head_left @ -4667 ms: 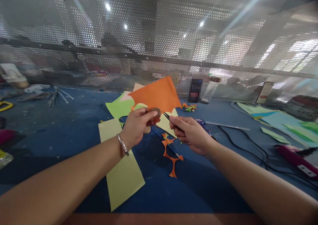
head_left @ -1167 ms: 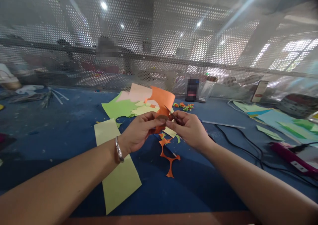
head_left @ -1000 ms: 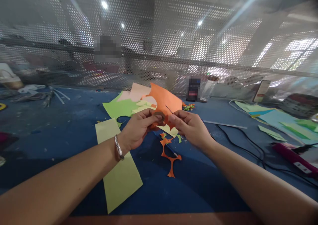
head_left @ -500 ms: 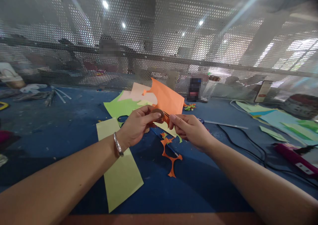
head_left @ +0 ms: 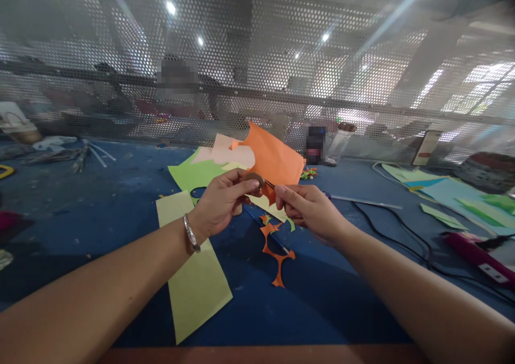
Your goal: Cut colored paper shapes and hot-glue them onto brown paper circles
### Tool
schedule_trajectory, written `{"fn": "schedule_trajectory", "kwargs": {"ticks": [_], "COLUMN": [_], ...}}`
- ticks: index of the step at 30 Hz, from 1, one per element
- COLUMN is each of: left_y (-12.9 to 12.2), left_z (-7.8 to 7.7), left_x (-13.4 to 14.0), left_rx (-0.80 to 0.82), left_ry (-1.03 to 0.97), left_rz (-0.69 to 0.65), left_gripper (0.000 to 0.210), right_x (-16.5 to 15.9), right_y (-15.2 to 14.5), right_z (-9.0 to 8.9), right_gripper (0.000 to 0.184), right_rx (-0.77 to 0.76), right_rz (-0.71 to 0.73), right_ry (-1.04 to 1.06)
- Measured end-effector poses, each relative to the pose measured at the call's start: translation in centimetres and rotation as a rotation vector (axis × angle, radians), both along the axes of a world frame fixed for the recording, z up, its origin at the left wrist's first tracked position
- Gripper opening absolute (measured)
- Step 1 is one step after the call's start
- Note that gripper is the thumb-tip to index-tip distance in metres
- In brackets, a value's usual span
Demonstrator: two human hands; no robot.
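Note:
My left hand (head_left: 220, 200), closed, pinches a round brown disc (head_left: 255, 180) between thumb and fingers. My right hand (head_left: 308, 206) is closed on a slim dark tool (head_left: 269, 183); its tip reaches the disc's edge, and the fingers hide its kind. Orange paper (head_left: 273, 152) with curved cut-outs stands tilted up just behind both hands. A small orange part hangs below the tool. Whether the fingers also grip this paper I cannot tell. Under the hands lie curved orange scraps (head_left: 277, 257) and a thin blue stick (head_left: 277, 239).
Pale yellow-green paper (head_left: 197, 294) lies beneath my left forearm; green paper (head_left: 187, 175) and pinkish paper (head_left: 225, 148) lie behind. A metal ruler (head_left: 366, 201), black cables (head_left: 376, 227) and a magenta power strip (head_left: 477, 257) are at right. Perforated metal panels (head_left: 257, 58) close the back.
The orange paper has shifted slightly right and turned a little. Both hands stay nearly in place, still holding the disc and the slim tool.

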State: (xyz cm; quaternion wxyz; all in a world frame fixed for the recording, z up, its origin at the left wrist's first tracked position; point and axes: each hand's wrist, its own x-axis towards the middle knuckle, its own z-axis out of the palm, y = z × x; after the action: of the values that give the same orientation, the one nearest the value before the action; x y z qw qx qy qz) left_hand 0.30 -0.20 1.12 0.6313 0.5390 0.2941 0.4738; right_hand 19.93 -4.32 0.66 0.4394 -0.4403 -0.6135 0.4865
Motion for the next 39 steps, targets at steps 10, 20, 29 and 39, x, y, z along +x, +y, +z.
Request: {"fn": "schedule_trajectory", "kwargs": {"ticks": [10, 20, 29, 39], "left_y": [0.3, 0.3, 0.2, 0.7], "left_z": [-0.4, -0.8, -0.9, -1.1], "left_x": [-0.1, 0.0, 0.1, -0.2], "left_rx": [0.048, 0.274, 0.316, 0.227], "left_ry": [0.038, 0.086, 0.099, 0.080], "left_rz": [0.005, 0.097, 0.020, 0.078], "left_gripper": [0.021, 0.014, 0.012, 0.020], "right_x": [0.1, 0.0, 0.0, 0.2], "right_y": [0.0, -0.1, 0.0, -0.1], "right_z": [0.2, 0.4, 0.4, 0.6], "right_gripper": [0.052, 0.050, 0.052, 0.052], "right_rx": [-0.039, -0.065, -0.064, -0.060], "right_rz": [0.000, -0.018, 0.000, -0.013], "right_ry": [0.026, 0.029, 0.030, 0.006]}}
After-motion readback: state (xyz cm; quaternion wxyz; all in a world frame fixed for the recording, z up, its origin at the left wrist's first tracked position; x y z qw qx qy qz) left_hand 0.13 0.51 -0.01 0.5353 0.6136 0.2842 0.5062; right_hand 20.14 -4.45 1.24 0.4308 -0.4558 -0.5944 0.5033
